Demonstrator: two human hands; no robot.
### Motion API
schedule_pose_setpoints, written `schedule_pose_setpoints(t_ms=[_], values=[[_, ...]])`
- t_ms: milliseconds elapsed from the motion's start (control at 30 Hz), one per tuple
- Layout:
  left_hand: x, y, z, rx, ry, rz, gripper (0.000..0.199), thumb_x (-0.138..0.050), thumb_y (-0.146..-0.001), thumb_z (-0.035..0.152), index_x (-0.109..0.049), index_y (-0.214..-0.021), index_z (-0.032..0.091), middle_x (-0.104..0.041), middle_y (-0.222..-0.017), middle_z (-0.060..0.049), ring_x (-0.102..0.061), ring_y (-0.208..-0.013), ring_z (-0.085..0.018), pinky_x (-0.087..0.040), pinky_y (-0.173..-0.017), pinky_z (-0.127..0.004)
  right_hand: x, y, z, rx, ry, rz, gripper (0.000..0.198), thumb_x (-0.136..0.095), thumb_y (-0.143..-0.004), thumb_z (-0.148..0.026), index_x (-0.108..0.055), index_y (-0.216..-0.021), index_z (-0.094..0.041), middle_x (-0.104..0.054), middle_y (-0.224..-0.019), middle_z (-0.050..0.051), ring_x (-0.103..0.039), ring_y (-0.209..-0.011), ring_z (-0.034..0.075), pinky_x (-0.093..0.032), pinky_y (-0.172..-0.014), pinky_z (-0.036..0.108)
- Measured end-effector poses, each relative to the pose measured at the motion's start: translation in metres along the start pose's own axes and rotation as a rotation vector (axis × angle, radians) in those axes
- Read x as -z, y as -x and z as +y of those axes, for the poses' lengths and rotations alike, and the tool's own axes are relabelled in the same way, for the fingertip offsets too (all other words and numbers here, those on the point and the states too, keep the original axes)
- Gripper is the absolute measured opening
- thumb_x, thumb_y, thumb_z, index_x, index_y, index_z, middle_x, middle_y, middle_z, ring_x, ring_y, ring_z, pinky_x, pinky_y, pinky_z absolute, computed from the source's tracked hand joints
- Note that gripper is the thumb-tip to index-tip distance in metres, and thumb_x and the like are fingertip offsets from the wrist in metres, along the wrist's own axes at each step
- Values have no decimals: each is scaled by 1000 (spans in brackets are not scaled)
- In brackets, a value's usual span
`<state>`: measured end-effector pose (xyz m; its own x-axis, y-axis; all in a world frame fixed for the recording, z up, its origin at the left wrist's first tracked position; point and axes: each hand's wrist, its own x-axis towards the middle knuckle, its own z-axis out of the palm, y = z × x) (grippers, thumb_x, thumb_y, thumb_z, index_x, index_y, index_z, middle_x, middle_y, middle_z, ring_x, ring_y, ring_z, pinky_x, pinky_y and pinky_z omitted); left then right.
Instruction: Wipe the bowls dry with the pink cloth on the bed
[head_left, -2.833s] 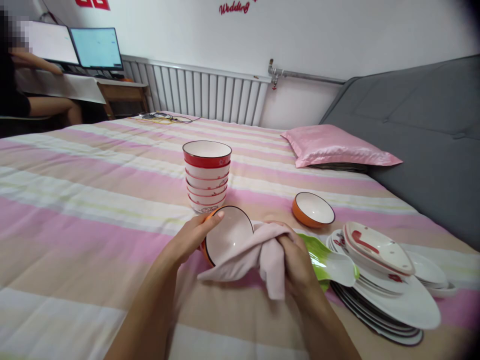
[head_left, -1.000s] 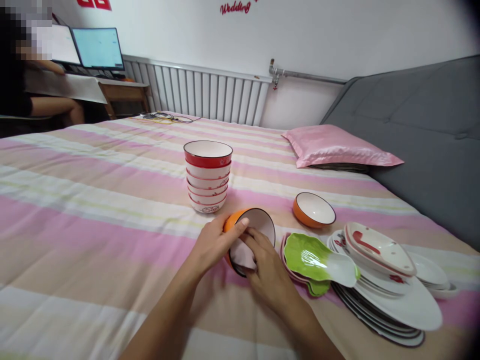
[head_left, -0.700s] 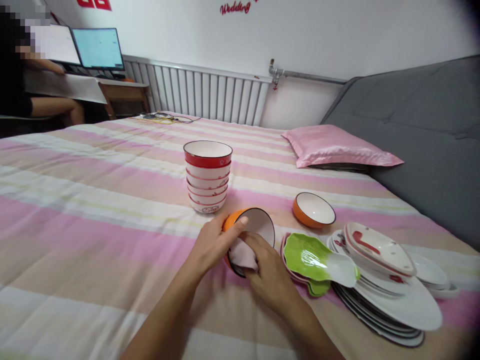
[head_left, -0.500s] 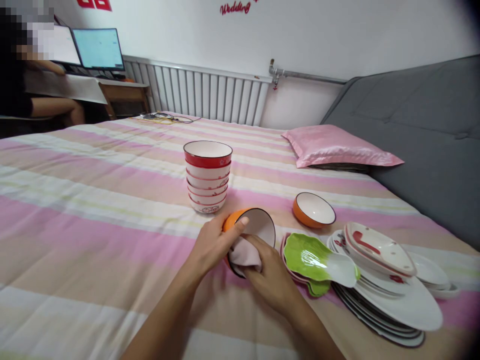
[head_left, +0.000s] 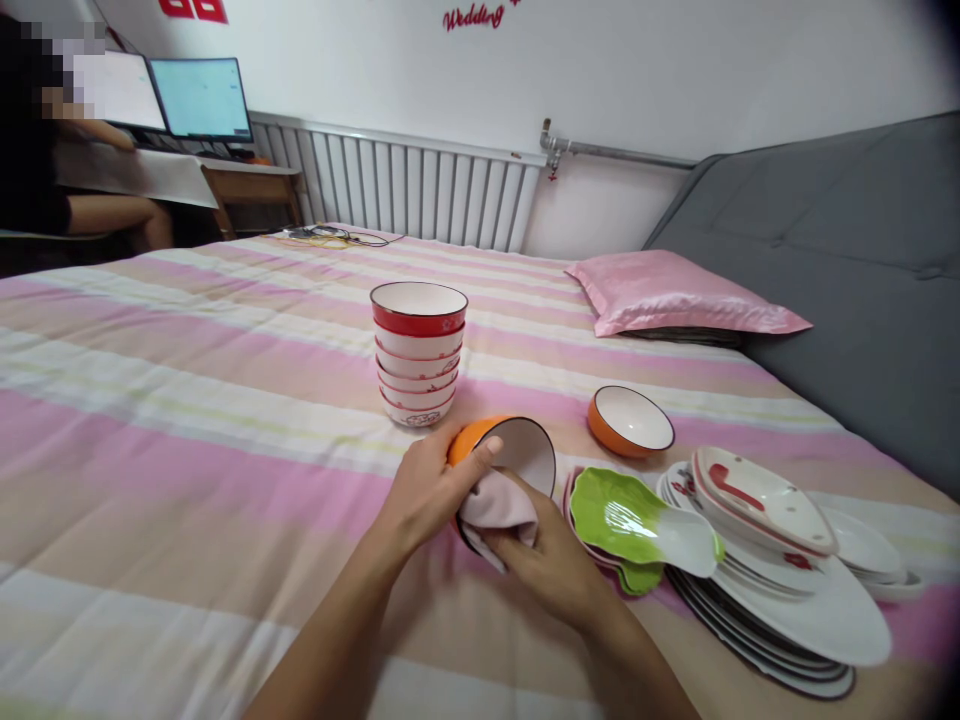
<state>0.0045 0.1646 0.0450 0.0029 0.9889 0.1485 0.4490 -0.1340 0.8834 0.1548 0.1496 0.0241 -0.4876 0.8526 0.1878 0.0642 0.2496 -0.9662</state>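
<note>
An orange bowl (head_left: 529,450) with a white inside and dark rim is tilted on its side, its opening facing right. My left hand (head_left: 431,480) grips it by the left wall, thumb over the rim. A pale pink cloth (head_left: 501,503) is bunched in my right hand (head_left: 544,555) and pressed against the bowl's inside and near rim; the fingertips are partly hidden by it. Just behind my left hand stands a stack of red-and-white bowls (head_left: 418,355). Another orange bowl (head_left: 631,420) sits upright to the right.
Green leaf-shaped dishes (head_left: 611,510) with a white spoon-like piece on top lie right of my hands, beside stacked plates (head_left: 810,610). A pink pillow (head_left: 682,290) rests by the grey headboard (head_left: 825,210). Cables (head_left: 337,238) lie at the bed's far edge. A person (head_left: 34,180) sits at a desk.
My right hand has shifted slightly right and down with the cloth, showing more of it over the bowl's rim. My left hand still grips the bowl in nearly the same place.
</note>
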Motion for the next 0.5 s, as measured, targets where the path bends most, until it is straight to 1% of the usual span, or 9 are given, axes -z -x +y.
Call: schedule_pose_setpoints(t_ms=[233, 400, 500], values=[[1, -1, -1, -15, 5, 6, 44, -50, -83, 52, -64, -108, 20, -67, -94, -5, -60, -89, -24, -45, -75, -30, 2, 0, 3, -11, -95, -16, 34, -60, -83, -22, -56, -116, -22, -65, -107, 2, -60, -93, 15, -46, -85, 26], [2, -3, -1, 3, -13, 30, 50, -49, -82, 57, -64, -108, 17, -68, -95, -6, -60, -88, -24, -45, -74, -31, 6, 1, 2, -46, -168, -53, 31, -64, -80, -21, -59, -111, -23, -67, -98, 0, -59, -90, 15, -46, -82, 24], [3, -3, -2, 11, -26, 45, 53, -48, -82, 58, -63, -111, 17, -68, -98, -6, -60, -89, -25, -45, -73, -30, 8, 2, -2, -42, -208, -78, 30, -66, -79, -21, -61, -109, -23, -66, -98, 0, -59, -88, 14, -46, -81, 23]])
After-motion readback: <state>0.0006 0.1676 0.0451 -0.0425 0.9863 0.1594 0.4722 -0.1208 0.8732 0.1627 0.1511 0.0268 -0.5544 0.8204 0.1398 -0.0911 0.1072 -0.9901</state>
